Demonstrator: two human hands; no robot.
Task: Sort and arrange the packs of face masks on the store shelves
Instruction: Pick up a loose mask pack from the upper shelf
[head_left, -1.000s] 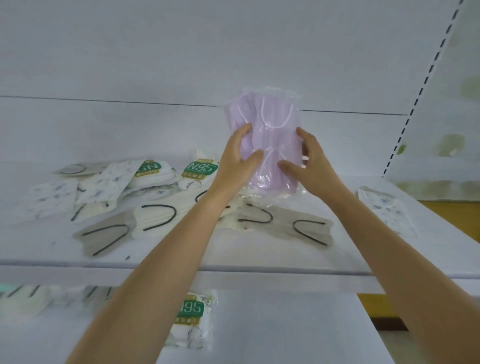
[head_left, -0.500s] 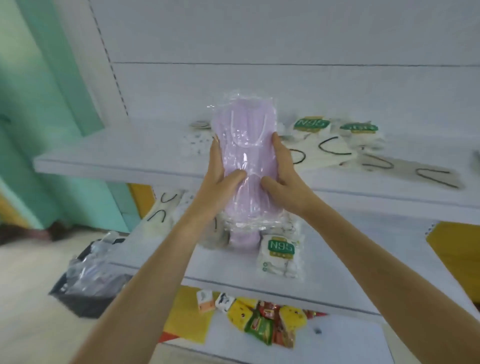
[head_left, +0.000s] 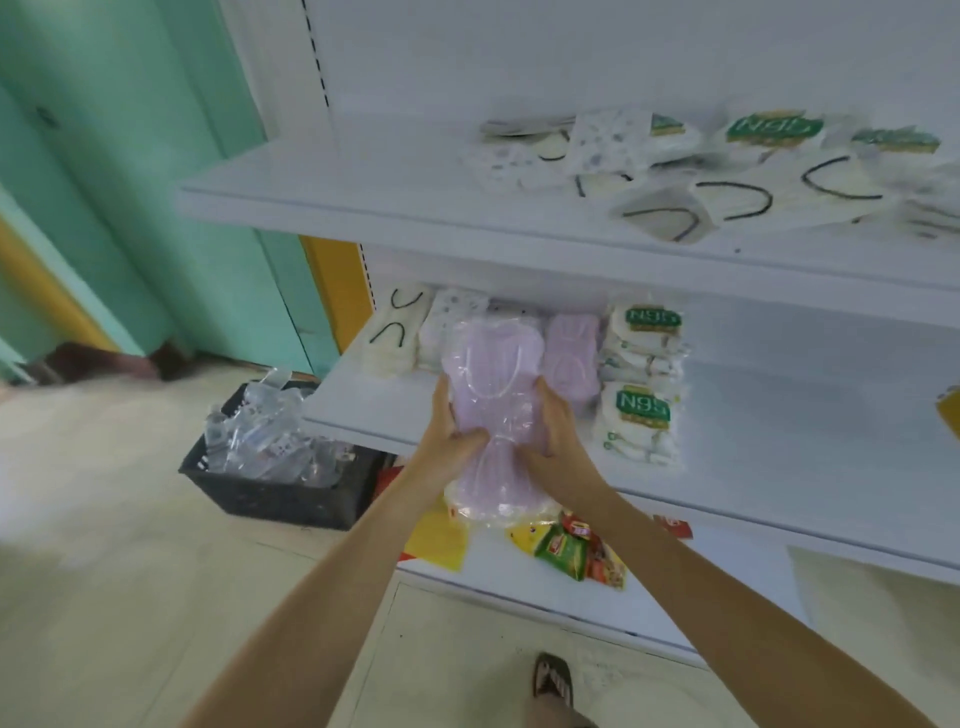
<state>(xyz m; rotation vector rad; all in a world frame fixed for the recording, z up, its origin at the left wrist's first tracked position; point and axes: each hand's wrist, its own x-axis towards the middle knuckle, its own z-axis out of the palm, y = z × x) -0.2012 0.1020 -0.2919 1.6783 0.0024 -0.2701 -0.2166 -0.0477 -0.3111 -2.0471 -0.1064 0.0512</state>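
Note:
A clear plastic pack of purple face masks (head_left: 491, 395) hangs upright in front of the middle shelf (head_left: 779, 467). My left hand (head_left: 449, 436) grips its left side and my right hand (head_left: 553, 441) grips its right side, thumbs squeezing the pack's waist. Behind it on the middle shelf lie another purple pack (head_left: 571, 358), a patterned white pack (head_left: 447, 325), a cream pack with black loops (head_left: 395, 338) and stacked N95 packs (head_left: 641, 410). The upper shelf (head_left: 363, 192) carries several loose mask packs (head_left: 665, 176), patterned, grey, cream and N95.
A black crate (head_left: 280, 467) full of clear plastic wrappers stands on the floor at the left. Colourful snack packets (head_left: 571, 551) lie on the bottom shelf. A green door is at the far left. A sandalled foot (head_left: 553, 680) shows at the bottom.
My view has swung down and left from the upper shelf. Both hands have carried the purple pack down from the upper shelf to the middle shelf's level.

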